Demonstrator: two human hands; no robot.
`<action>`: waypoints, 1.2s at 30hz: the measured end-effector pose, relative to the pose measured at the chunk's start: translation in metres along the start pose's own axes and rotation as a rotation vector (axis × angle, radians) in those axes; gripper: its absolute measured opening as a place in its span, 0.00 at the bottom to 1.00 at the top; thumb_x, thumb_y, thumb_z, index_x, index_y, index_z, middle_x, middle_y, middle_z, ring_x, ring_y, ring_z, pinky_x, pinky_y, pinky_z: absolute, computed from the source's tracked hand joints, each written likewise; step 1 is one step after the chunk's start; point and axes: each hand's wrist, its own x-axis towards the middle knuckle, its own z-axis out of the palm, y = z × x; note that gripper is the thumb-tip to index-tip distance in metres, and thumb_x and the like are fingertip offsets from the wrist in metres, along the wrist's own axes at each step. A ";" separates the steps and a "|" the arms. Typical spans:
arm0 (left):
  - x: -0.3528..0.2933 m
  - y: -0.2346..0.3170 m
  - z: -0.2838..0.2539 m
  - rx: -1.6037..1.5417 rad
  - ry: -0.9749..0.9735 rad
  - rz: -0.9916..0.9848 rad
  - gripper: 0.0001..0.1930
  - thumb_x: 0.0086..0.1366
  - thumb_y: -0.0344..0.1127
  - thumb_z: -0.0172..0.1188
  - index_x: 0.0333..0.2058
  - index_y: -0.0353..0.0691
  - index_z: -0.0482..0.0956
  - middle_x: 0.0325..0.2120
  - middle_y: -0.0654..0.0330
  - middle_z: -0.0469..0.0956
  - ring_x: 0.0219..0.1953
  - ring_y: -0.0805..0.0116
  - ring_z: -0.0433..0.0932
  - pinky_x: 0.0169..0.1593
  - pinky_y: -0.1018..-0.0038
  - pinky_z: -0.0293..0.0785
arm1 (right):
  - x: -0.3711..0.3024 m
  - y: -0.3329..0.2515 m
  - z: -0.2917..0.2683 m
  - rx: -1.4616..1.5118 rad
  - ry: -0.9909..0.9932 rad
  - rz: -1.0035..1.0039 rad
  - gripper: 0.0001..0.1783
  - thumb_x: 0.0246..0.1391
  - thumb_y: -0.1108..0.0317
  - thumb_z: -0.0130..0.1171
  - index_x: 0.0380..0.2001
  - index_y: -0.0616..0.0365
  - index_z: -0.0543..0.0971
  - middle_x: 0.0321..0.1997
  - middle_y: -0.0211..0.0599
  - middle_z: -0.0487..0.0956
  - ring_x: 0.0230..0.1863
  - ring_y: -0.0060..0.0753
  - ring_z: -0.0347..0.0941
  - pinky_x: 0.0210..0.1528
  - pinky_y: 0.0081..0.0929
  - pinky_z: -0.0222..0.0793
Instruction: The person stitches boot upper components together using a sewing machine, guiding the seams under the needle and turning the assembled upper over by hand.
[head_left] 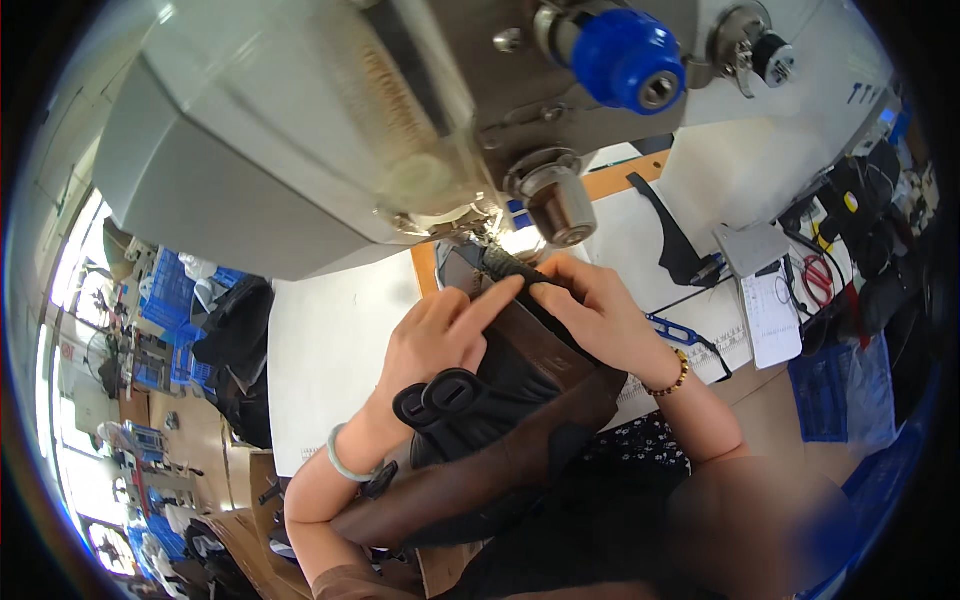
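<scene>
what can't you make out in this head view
All in the head view:
- sewing machine: top cut off by the upper edge
- its stitching point: lost in bright glare
- brown-and-black workpiece: underside hidden by its own upper layers
- left hand: palm turned away
- notepad: writing too small

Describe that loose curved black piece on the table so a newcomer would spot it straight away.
Find the big pale sewing machine, then the white tabletop beneath it. Beyond and right of the right hand lies the curved black piece. Unlike the blue tool and white notepad nearby, it is flat, all black and tapers toward its far end.
</scene>
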 end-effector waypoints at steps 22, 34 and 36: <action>0.003 -0.002 -0.003 -1.579 0.196 -0.788 0.11 0.57 0.26 0.61 0.40 0.37 0.74 0.34 0.61 0.78 0.33 0.75 0.77 0.36 0.79 0.75 | 0.024 -0.036 -0.018 0.055 -0.200 0.264 0.17 0.53 0.58 0.59 0.30 0.65 0.80 0.25 0.22 0.75 0.26 0.10 0.66 0.28 0.13 0.61; 0.004 0.012 0.019 -1.687 0.336 -0.809 0.11 0.57 0.28 0.63 0.39 0.36 0.76 0.33 0.62 0.78 0.33 0.75 0.77 0.37 0.78 0.75 | 0.027 -0.021 -0.022 0.025 -0.139 0.072 0.16 0.54 0.58 0.59 0.25 0.63 0.80 0.20 0.18 0.72 0.23 0.07 0.60 0.23 0.13 0.56; 0.003 0.010 0.020 -1.530 0.339 -0.781 0.10 0.55 0.26 0.64 0.38 0.35 0.77 0.32 0.62 0.78 0.33 0.77 0.76 0.37 0.79 0.74 | 0.027 -0.021 -0.021 0.057 -0.141 0.076 0.16 0.55 0.59 0.59 0.27 0.63 0.81 0.21 0.19 0.74 0.23 0.07 0.62 0.24 0.12 0.58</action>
